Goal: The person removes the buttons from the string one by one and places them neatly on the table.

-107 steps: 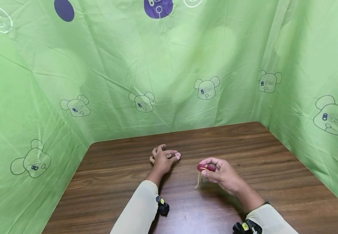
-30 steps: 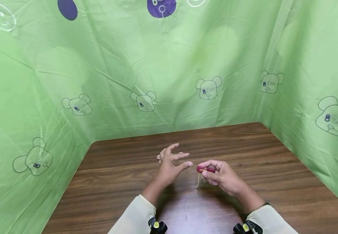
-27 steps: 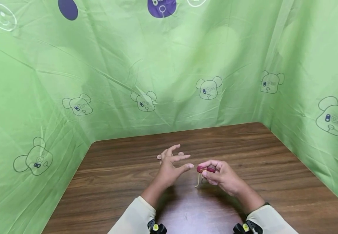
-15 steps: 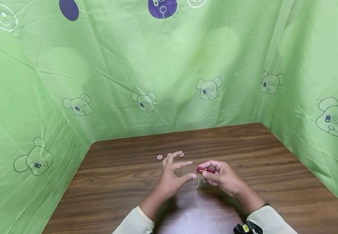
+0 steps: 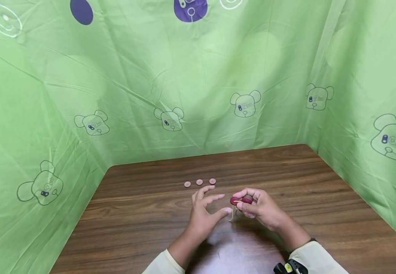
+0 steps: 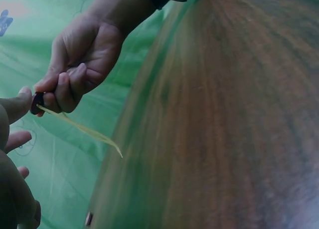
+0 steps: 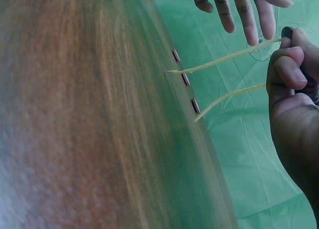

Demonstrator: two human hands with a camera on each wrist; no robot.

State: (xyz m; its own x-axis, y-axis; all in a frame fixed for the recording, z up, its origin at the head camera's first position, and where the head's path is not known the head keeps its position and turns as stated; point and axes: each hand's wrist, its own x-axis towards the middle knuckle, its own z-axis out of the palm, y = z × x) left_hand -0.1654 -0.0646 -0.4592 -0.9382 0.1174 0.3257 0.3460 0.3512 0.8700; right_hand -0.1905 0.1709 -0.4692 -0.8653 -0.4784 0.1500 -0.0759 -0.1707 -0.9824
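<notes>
1. The person's right hand [image 5: 261,209] is closed in a pinch, thumb and fingers gripping small, round, dark red pieces [image 5: 234,200] just above the table. One piece shows its round face, with cord across it; beside it, nearer the palm, others look stacked edge-on.
2. A pale yellow cord [image 5: 232,214] hangs from these pieces in two strands, clearly separate in the right wrist view. Whether the lower ends touch the table cannot be told.
3. The left hand [image 5: 201,219] is spread wide, thumb apart from the fingers, and grips nothing. Its thumb tip is right by the cord and the red pieces; whether it touches them cannot be told.
4. Beyond the left hand's fingertips, three pale pink buttons lie flat in a row, spaced apart: a left button [image 5: 187,184], a middle button [image 5: 199,182] and a right button [image 5: 212,181].
5. All this is on or over a brown wood-grain table [image 5: 133,213], glossy near the person.
6. Cream sleeves [image 5: 316,257] cover both forearms; a black device [image 5: 288,267] is strapped at the right wrist.
7. Green fabric [image 5: 201,57], creased and printed with outlined bear heads [image 5: 171,120], surrounds the table's back and sides.
</notes>
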